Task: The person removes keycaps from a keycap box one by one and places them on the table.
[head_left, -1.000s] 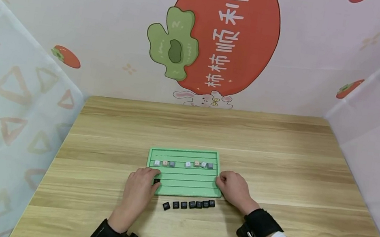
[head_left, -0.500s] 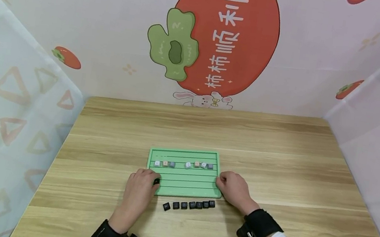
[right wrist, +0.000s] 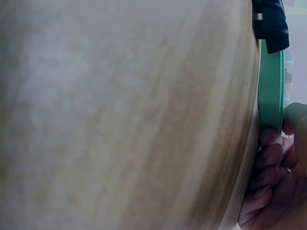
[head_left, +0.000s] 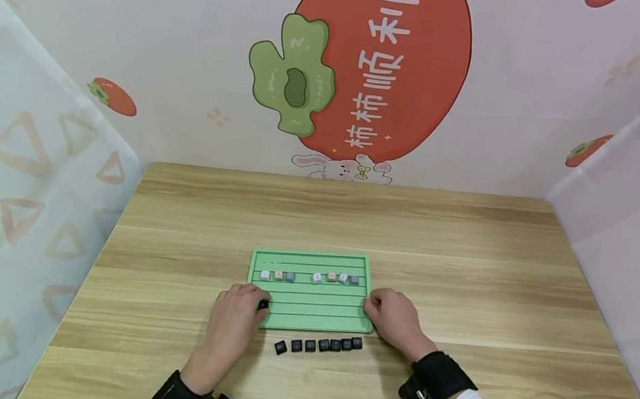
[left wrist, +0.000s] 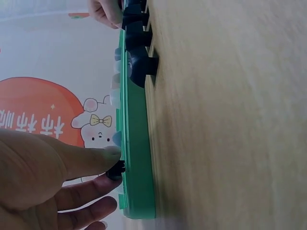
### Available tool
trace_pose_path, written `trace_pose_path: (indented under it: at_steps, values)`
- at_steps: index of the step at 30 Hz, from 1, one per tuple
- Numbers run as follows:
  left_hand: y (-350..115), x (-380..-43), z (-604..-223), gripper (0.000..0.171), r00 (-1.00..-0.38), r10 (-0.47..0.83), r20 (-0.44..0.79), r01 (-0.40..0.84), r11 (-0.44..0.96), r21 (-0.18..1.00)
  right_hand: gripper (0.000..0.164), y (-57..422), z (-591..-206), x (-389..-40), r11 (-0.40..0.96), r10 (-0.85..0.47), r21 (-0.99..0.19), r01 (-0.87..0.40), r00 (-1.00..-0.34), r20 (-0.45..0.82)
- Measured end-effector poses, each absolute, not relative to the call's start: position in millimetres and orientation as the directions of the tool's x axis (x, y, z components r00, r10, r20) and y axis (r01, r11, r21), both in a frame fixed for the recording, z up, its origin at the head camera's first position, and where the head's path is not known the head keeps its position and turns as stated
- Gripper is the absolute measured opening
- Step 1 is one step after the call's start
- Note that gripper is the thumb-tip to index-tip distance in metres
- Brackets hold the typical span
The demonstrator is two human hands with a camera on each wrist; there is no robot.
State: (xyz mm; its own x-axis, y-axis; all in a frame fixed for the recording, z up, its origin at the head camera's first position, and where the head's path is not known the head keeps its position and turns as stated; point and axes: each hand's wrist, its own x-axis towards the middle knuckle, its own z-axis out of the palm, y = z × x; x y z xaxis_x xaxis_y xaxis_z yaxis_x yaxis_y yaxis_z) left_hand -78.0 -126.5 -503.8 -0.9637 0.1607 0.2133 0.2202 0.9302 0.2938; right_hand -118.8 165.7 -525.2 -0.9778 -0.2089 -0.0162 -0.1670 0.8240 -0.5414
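A green grooved board (head_left: 317, 304) lies on the table, with white, beige and grey keycaps (head_left: 317, 278) along one of its upper grooves. At its left side my left hand (head_left: 235, 316) pinches a black keycap (left wrist: 115, 170) between thumb and forefinger. In the left wrist view that keycap's underside is right at the board's top edge. My right hand (head_left: 397, 318) holds the board's right edge, thumb on top and curled fingers against the side, as the right wrist view shows. Several black keycaps (head_left: 324, 345) stand in a row in front of the board.
The wooden table (head_left: 472, 263) carries the board near its front middle. A printed cloth backdrop (head_left: 514, 104) rises behind it, and light cloth walls (head_left: 26, 211) flank both sides. Black camera straps (head_left: 442, 381) wrap both wrists.
The black keycap has shifted very slightly between the left fingers. Both hands, the board and the row of keycaps stay almost still.
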Motion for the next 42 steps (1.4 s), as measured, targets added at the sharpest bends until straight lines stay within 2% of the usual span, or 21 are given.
trace_pose_path:
  at_steps: [19,42]
  values:
    - [-125,-68,-496,0.023,-0.948,0.179,0.263,0.260,0.912,0.316,0.040,166,-526,-119,0.824,-0.210,-0.541,-0.169,-0.978,-0.014]
    - [-126,-53,-495,0.026,-0.954,0.191,0.231,0.260,0.910,0.323,0.040,165,-527,-119,0.831,-0.205,-0.530,-0.168,-0.979,-0.012]
